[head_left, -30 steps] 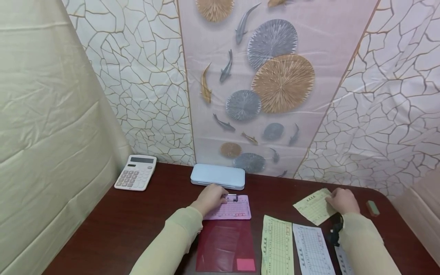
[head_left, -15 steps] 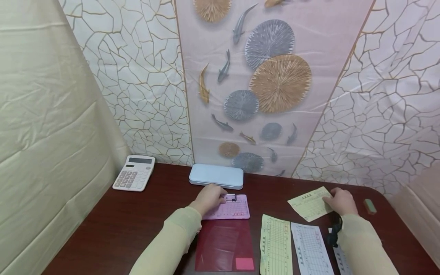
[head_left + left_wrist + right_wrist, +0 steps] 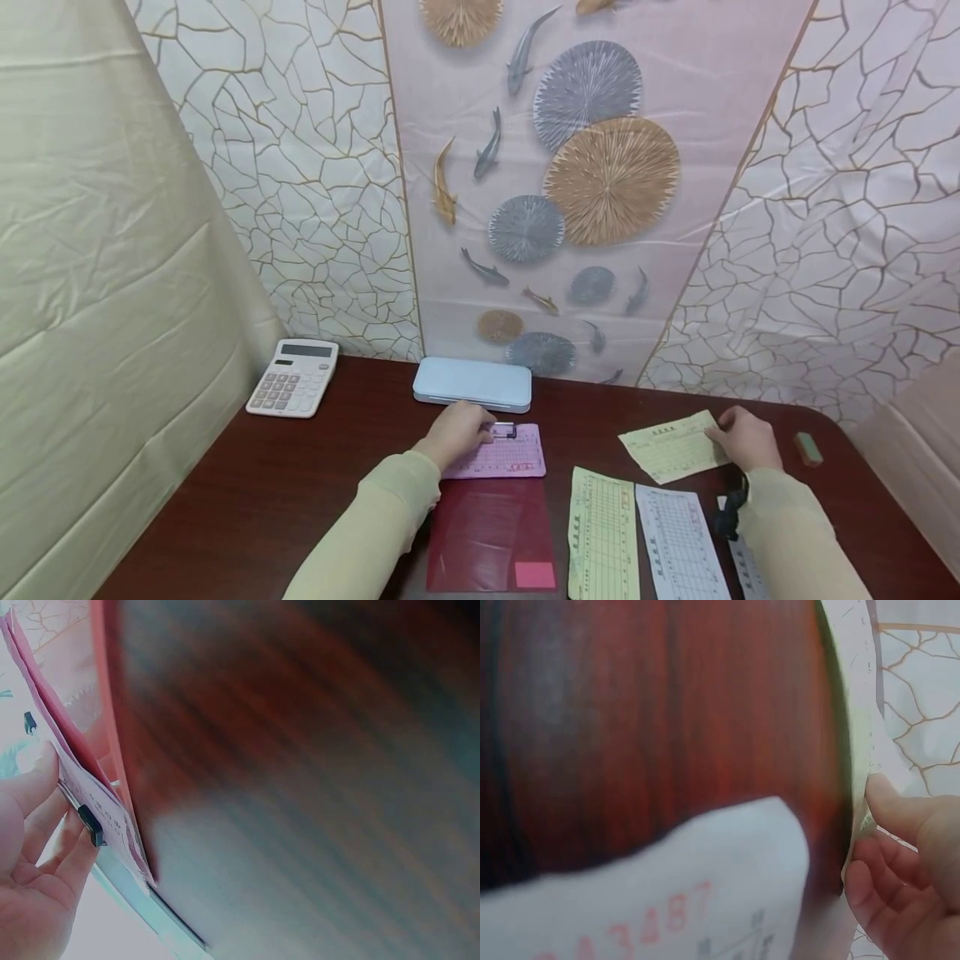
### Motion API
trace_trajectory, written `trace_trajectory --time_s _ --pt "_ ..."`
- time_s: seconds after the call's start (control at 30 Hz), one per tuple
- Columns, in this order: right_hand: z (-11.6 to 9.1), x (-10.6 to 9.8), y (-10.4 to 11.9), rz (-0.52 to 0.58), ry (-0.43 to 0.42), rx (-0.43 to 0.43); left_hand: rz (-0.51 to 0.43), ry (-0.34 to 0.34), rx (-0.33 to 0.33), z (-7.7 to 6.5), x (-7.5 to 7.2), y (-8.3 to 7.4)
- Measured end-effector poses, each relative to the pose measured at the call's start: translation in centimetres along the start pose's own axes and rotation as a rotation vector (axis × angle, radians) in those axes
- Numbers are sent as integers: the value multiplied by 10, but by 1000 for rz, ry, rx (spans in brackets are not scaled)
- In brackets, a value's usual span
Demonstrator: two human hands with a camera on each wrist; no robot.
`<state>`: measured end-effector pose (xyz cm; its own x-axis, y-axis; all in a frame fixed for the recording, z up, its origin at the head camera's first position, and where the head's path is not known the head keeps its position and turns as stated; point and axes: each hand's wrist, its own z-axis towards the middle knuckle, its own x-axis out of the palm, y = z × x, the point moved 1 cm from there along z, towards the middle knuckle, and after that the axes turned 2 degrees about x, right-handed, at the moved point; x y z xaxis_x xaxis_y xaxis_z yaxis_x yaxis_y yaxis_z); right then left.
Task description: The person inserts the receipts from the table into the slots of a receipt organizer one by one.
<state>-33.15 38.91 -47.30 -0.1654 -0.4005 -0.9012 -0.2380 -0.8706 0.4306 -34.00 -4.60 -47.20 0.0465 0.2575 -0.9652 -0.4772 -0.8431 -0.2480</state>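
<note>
In the head view my left hand (image 3: 456, 435) is at the top of a dark red clipboard (image 3: 483, 533). A pink printed form (image 3: 519, 458) lies under its metal clip (image 3: 504, 431). The left wrist view shows thumb and fingers pinching the clip (image 3: 88, 823), with the pink sheets fanned slightly apart from the red board. Over at the right, my right hand (image 3: 752, 440) pinches the right edge of a pale yellow form (image 3: 666, 447) between thumb and fingers. In the right wrist view this yellow form (image 3: 862, 742) appears nearly edge-on.
Another yellow form (image 3: 602, 533) and a white form (image 3: 681, 542) lie side by side right of the clipboard. A further white form (image 3: 748, 567) is partly under my right forearm. A pale blue case (image 3: 472, 382), a white calculator (image 3: 294, 379) and a green block (image 3: 809, 448) surround them.
The yellow form in my right hand has shifted left and turned to lie more level, the hand moving slightly. My left hand has stayed at the clip.
</note>
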Motion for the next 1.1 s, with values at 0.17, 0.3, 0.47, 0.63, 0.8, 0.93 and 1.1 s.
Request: trace_trajectory --time_s 0.17,0.3,0.47,0.63,0.8,0.93,1.1 --pt "-4 -1 0 2 23 -16 4 6 -2 0 0 0" --pt "-4 -6 -2 -7 63 12 11 3 4 0 1 1" --pt "-3 -10 -5 -1 83 36 13 1 4 1 1 1" --pt "-5 -10 -8 58 121 2 16 8 1 1 1 1" --pt "-7 -12 -6 139 159 10 20 7 0 2 1 3" --pt "-11 -16 -3 172 159 20 23 -1 12 3 2 4" --pt "-18 -21 1 208 155 38 19 7 6 3 2 4"
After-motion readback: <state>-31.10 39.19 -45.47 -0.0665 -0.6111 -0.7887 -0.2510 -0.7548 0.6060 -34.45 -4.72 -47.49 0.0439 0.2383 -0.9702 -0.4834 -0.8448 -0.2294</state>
